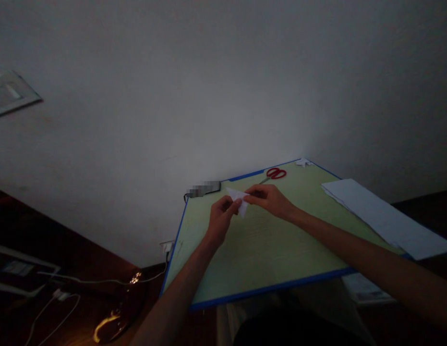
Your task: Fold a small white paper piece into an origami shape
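Between my two hands, above the table, is a small piece of folded white paper point(238, 196) with pointed corners. My left hand point(222, 214) pinches its lower left side between thumb and fingers. From the right, my right hand point(269, 198) grips its edge with thumb and fingertips. Just beyond the right hand lies a pair of scissors point(275, 173) with red handles, blades pointing toward the paper. A small white folded paper shape point(303, 162) rests at the far right corner of the table.
The pale green table point(266, 254) has blue edging and stands against a grey wall. White paper sheets point(381, 216) overhang its right side. A dark-edged device point(205, 189), partly blurred out, lies at the far left corner. White cables point(111, 281) run along the floor at left.
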`<control>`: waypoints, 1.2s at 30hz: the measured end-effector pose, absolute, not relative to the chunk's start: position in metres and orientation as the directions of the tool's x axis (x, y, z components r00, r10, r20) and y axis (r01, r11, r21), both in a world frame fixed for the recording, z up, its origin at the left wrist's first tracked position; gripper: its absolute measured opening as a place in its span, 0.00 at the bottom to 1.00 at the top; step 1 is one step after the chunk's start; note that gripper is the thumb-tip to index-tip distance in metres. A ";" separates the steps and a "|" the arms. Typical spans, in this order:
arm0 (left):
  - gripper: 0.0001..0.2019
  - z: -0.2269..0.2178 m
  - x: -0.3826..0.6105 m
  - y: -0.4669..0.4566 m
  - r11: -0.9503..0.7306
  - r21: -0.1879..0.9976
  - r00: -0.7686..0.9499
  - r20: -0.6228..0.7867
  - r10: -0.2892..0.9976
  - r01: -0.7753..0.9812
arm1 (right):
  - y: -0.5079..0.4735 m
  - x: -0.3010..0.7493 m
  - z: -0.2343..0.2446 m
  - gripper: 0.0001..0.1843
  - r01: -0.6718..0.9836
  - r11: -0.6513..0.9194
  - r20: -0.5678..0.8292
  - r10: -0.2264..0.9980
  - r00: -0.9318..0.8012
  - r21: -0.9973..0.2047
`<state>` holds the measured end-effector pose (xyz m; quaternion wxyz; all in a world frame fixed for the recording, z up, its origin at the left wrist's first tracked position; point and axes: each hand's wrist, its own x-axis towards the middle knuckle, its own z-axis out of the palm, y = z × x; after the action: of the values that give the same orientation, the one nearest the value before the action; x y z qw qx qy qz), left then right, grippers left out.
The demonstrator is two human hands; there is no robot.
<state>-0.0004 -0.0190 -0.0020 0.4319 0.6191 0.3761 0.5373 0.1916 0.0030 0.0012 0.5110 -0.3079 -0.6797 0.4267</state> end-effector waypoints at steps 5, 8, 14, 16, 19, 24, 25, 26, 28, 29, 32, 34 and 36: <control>0.15 -0.002 0.000 -0.018 -0.317 0.947 0.090 0.320 0.943 -0.042 | 0.006 0.193 -0.001 0.15 0.034 0.476 0.451 0.852 -0.266 -0.879; 0.16 -0.001 0.000 -0.017 -0.331 0.940 0.049 0.336 0.941 -0.078 | 0.006 0.194 -0.001 0.13 0.075 0.513 0.476 0.834 -0.278 -0.855; 0.21 0.001 -0.001 -0.018 -0.273 0.951 0.090 0.288 0.953 -0.148 | 0.001 0.191 -0.002 0.15 0.100 0.582 0.535 0.792 -0.295 -0.807; 0.21 0.002 0.000 -0.019 -0.241 0.952 0.094 0.262 0.961 -0.191 | 0.000 0.191 -0.002 0.18 0.103 0.601 0.556 0.781 -0.283 -0.792; 0.23 0.003 0.001 -0.019 -0.173 0.949 0.085 0.201 0.976 -0.264 | -0.001 0.191 -0.002 0.19 0.120 0.640 0.597 0.757 -0.267 -0.759; 0.25 0.001 0.001 -0.018 -0.088 0.949 0.112 0.127 0.986 -0.304 | -0.003 0.192 -0.001 0.18 0.153 0.691 0.641 0.717 -0.275 -0.707; 0.25 0.001 0.001 -0.018 -0.075 0.949 0.123 0.117 0.985 -0.306 | -0.004 0.192 -0.002 0.18 0.161 0.701 0.649 0.708 -0.278 -0.695; 0.25 0.001 0.001 -0.018 -0.068 0.950 0.130 0.112 0.985 -0.303 | -0.004 0.192 -0.002 0.17 0.168 0.710 0.657 0.700 -0.281 -0.684; 0.25 0.000 0.001 -0.018 -0.080 0.953 0.132 0.123 0.984 -0.291 | -0.003 0.192 -0.003 0.16 0.178 0.717 0.663 0.693 -0.284 -0.674; 0.25 0.000 0.001 -0.018 -0.097 0.955 0.129 0.138 0.982 -0.281 | -0.003 0.192 -0.004 0.16 0.183 0.714 0.660 0.697 -0.280 -0.676; 0.23 0.000 0.000 -0.018 -0.179 0.957 0.110 0.207 0.972 -0.227 | -0.001 0.193 -0.004 0.16 0.196 0.678 0.633 0.734 -0.248 -0.709; 0.19 0.000 0.000 -0.018 -0.248 0.956 0.085 0.263 0.961 -0.155 | 0.000 0.193 -0.004 0.16 0.199 0.652 0.616 0.758 -0.215 -0.732; 0.16 0.000 0.001 -0.018 -0.306 0.948 0.059 0.312 0.948 -0.085 | 0.002 0.194 -0.003 0.15 0.209 0.642 0.614 0.767 -0.188 -0.738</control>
<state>0.0005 -0.0183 -0.0002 0.4513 0.5707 0.3784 0.5722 0.1941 0.0020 -0.0032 0.5414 -0.3358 -0.7265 0.2574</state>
